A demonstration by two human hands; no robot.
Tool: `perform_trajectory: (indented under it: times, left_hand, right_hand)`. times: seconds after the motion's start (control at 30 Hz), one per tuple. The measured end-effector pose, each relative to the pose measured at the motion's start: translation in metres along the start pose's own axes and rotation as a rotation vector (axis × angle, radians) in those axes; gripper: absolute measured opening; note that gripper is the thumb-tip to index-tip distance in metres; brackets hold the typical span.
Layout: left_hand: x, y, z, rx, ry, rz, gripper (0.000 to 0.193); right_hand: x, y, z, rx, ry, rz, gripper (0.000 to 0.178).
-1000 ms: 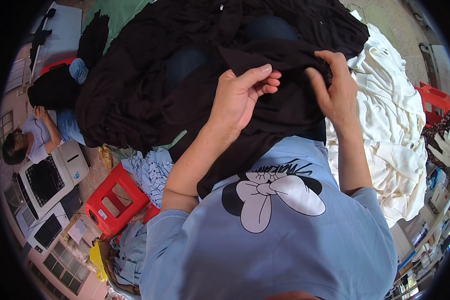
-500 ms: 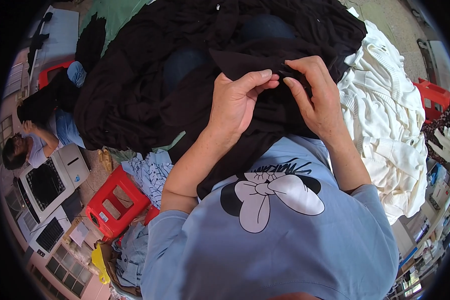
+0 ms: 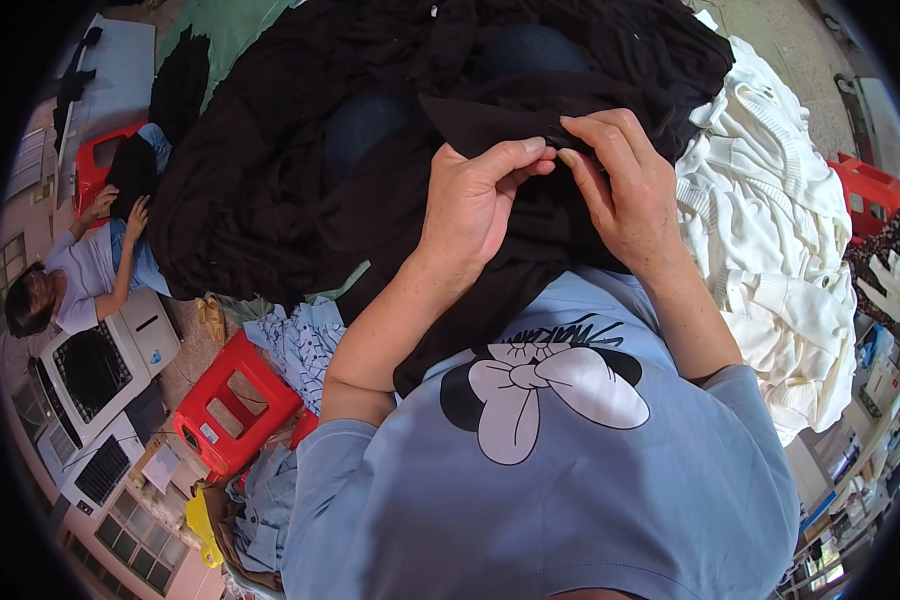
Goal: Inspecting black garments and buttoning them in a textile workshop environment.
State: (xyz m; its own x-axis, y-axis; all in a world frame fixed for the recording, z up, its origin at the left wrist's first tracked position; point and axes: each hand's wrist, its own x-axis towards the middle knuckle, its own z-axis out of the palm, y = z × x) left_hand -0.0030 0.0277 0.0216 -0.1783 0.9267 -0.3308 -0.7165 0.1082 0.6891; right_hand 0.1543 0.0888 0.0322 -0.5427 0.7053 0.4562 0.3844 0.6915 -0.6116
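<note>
A dark, nearly black knit garment (image 3: 490, 128) lies over my lap. My left hand (image 3: 470, 195) pinches its edge between thumb and fingers, with a pointed flap of cloth standing up beyond the thumb. Close against it, my right hand (image 3: 625, 185) has its thumb and forefinger drawn together at the same edge. A small dark thing seems to sit between those fingertips, but against the black cloth I cannot make out its kind. The fingertips of both hands almost touch.
A large heap of black garments (image 3: 260, 190) spreads around my knees. White knitwear (image 3: 760, 220) is piled at the right. Left are a red stool (image 3: 235, 400), blue patterned cloth (image 3: 295, 345) and a pale machine (image 3: 105, 360). Another person (image 3: 80, 275) sits at far left, handling dark cloth.
My right thumb and forefinger have closed nearer together and moved slightly left toward my left fingertips. My left hand stays put. The other person's hands and dark cloth have shifted.
</note>
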Motion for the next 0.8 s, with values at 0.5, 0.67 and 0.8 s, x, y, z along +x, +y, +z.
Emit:
perform_trajectory:
  times: [0.5,0.67,0.8]
  left_hand:
    - [0.0013,-0.0020,-0.0005,0.014,0.031,0.013,0.011]
    - [0.0006,-0.0030,-0.0008,0.038,0.032,0.034,0.011]
    - [0.0011,-0.0026,0.0000,0.047,0.028,0.017,0.012]
  right_hand:
    - [-0.0007,0.0009,0.0023,-0.042,0.002,-0.019,0.022]
    - [-0.0012,-0.0010,0.0017,0.034,-0.024,0.093,0.022]
    - [-0.0008,0.0009,0.0032,-0.070,0.016,-0.004,0.023]
